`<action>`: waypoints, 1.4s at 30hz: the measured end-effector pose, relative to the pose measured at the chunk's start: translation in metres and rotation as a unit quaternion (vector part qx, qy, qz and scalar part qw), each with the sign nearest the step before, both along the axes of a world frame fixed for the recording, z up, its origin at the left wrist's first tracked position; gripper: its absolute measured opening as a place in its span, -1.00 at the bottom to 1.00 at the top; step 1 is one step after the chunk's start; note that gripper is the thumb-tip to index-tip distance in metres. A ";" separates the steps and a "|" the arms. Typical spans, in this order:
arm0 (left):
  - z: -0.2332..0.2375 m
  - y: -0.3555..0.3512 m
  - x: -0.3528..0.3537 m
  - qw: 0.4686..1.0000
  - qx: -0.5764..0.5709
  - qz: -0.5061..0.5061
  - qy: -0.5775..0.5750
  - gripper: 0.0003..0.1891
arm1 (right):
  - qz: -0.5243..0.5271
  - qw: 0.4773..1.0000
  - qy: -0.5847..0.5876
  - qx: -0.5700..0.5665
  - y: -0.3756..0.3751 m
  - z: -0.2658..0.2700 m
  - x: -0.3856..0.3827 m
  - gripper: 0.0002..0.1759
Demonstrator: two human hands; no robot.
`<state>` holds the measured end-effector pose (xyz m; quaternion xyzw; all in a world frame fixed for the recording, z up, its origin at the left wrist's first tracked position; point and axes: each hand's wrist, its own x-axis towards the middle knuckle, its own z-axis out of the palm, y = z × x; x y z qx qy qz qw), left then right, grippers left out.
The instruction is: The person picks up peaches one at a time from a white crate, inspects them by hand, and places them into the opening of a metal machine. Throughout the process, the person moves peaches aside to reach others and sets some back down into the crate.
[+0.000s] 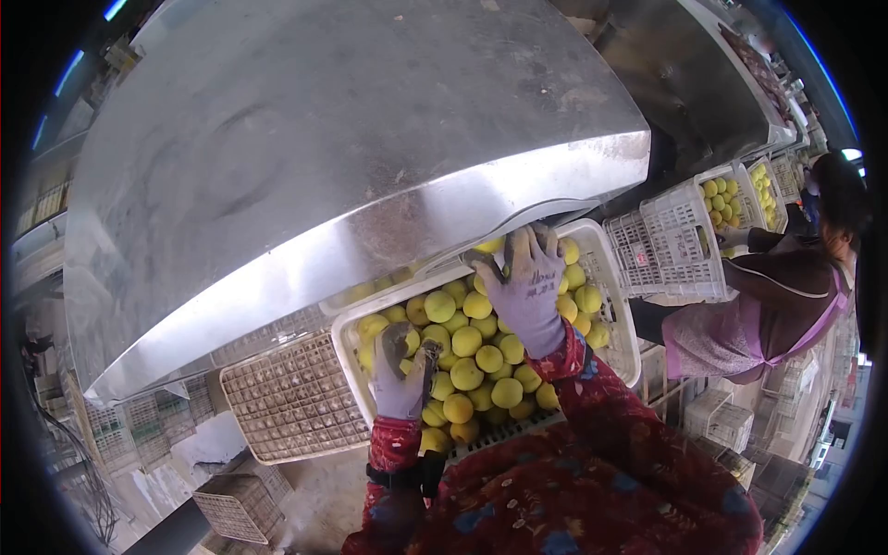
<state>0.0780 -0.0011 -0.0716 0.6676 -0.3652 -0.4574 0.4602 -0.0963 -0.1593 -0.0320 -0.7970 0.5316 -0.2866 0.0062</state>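
A white plastic crate (625,319) full of round yellow-green fruit (466,374) is in front of my body, its far side close under the metal edge. My left hand (400,375), in a pale glove with dark, dirty fingertips, rests over the fruit at the crate's left part, thumb and fingers apart. Further right, my right hand (525,287), gloved likewise, reaches to the far side. Its fingers bend around a yellow fruit (489,245) between thumb and forefinger; the fingers hide part of it.
A broad metal machine surface (361,120) spans the far side, with a shiny edge (407,217). At left stands a brownish lattice crate (294,398). To the right, a person in a pink apron (712,335) works by white crates (680,236) of similar fruit. Another crate (242,504) sits lower left.
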 end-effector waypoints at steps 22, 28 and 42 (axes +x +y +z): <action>-0.029 0.024 0.036 0.816 0.136 -0.289 -0.481 -0.16 | 0.071 0.925 -0.251 0.278 0.058 -0.052 -0.048 -0.26; -0.022 0.033 0.032 0.985 0.014 -0.118 0.127 -0.12 | 0.120 0.963 -0.208 0.119 0.044 0.030 -0.049 -0.30; 0.028 0.000 -0.017 0.787 -0.119 0.048 0.603 0.12 | 0.175 0.925 -0.270 0.201 0.032 0.064 -0.024 -0.37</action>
